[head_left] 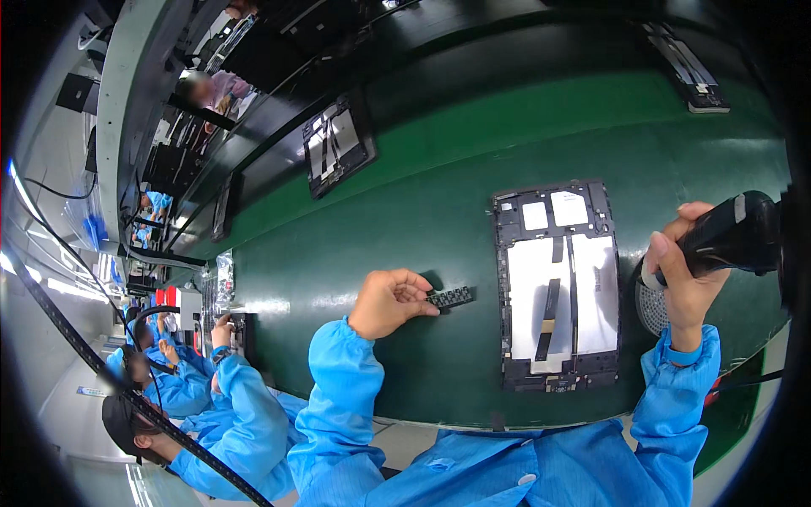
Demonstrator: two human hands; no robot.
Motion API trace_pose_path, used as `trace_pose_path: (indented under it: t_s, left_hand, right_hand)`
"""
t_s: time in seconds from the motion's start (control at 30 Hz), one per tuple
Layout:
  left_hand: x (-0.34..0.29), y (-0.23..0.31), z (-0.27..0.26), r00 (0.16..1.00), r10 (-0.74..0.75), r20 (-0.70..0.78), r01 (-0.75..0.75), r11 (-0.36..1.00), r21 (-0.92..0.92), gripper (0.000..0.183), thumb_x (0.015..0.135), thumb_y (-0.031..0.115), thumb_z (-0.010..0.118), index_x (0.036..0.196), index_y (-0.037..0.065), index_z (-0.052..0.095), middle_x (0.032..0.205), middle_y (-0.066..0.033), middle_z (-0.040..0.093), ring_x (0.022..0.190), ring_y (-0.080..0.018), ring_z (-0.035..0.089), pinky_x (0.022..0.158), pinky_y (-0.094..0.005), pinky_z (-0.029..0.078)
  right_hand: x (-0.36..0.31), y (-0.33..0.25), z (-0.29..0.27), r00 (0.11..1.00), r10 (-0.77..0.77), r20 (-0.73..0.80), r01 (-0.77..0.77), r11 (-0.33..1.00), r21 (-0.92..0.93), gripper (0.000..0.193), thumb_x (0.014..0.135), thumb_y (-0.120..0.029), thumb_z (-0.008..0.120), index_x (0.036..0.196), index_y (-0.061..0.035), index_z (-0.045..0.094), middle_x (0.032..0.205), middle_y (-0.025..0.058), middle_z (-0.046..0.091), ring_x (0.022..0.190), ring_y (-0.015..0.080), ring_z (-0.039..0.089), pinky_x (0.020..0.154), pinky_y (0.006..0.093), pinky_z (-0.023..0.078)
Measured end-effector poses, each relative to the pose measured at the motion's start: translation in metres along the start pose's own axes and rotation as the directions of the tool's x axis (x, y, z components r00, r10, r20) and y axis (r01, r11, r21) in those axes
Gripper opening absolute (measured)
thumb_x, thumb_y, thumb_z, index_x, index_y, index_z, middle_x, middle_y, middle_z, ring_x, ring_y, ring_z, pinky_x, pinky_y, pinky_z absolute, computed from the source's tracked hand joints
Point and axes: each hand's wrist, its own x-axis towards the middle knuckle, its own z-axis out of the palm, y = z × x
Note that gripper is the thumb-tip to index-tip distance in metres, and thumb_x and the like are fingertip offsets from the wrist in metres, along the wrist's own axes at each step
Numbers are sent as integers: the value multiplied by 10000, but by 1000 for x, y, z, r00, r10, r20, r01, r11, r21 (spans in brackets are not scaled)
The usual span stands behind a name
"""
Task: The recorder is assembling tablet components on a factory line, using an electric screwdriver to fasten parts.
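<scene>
My left hand [391,302] is closed, pinching one end of a small dark strip with rows of little raised parts [451,297] between thumb and fingers, just above the green bench. To its right lies an opened tablet [562,287], with silver panels, black flat cables and a black frame. My right hand [686,269], beyond the tablet's right side, is wrapped around a thick black rounded tool [733,237]; its exact kind does not show. Beneath that hand a round grey dish with a speckled surface [652,306] is partly hidden.
More opened tablets rest along the far line, one at the left [338,145] and one at the far right [688,69]. Co-workers in blue sleeves [241,414] sit on my left beside a plastic bag [225,277]. A grey post [135,118] rises at the upper left.
</scene>
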Motion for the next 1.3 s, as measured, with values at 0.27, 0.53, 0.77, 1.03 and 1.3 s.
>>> trace_pose_path:
  t_s: [0.27, 0.53, 0.77, 1.03, 1.3]
  left_hand:
    - [0, 18, 9, 960, 267, -84, -179, 816, 549, 136, 630, 59, 789, 677, 40, 663, 682, -70, 620, 649, -207, 604, 582, -309, 465]
    - [-11, 10, 15, 854, 493, -165, -386, 814, 435, 213, 574, 0, 799, 698, 20, 627, 817, -109, 617, 777, -230, 601, 675, -318, 482]
    - [-1, 39, 100, 755, 585, -295, -558, 810, 178, 203, 623, -58, 750, 713, 24, 588, 1006, -148, 624, 1101, -345, 535, 877, -414, 447]
    - [9, 64, 166, 751, 605, -265, -571, 796, 202, 196, 646, 40, 780, 671, 86, 591, 932, -42, 671, 1123, -295, 545, 1046, -575, 189]
    - [5, 65, 165, 759, 590, -274, -570, 806, 156, 139, 665, 18, 755, 715, 69, 636, 733, -24, 673, 851, -211, 642, 1056, -558, 191]
  right_hand:
    - [-3, -6, -3, 1000, 16, -9, -16, 1000, -13, 392, 758, 6, 668, 1091, -17, 463, 613, 46, 535, 519, 97, 510, 507, 216, 410]
    - [-2, -21, -7, 981, 42, 189, -58, 995, 76, 695, 605, -22, 791, 1180, 40, 406, 624, 23, 534, 546, 99, 513, 515, 216, 404]
    - [17, -5, -44, 993, -23, -114, 42, 984, 173, 291, 683, 31, 766, 884, 10, 557, 606, 39, 586, 478, 96, 549, 420, 209, 416]
    - [9, 15, -49, 994, -14, -106, 31, 986, 163, 256, 704, 34, 744, 871, 18, 551, 599, 45, 592, 466, 97, 548, 417, 212, 415]
    - [7, 16, -48, 1000, 16, -23, -15, 999, 29, 322, 712, 62, 713, 959, 5, 514, 607, 72, 584, 475, 125, 549, 436, 232, 422]
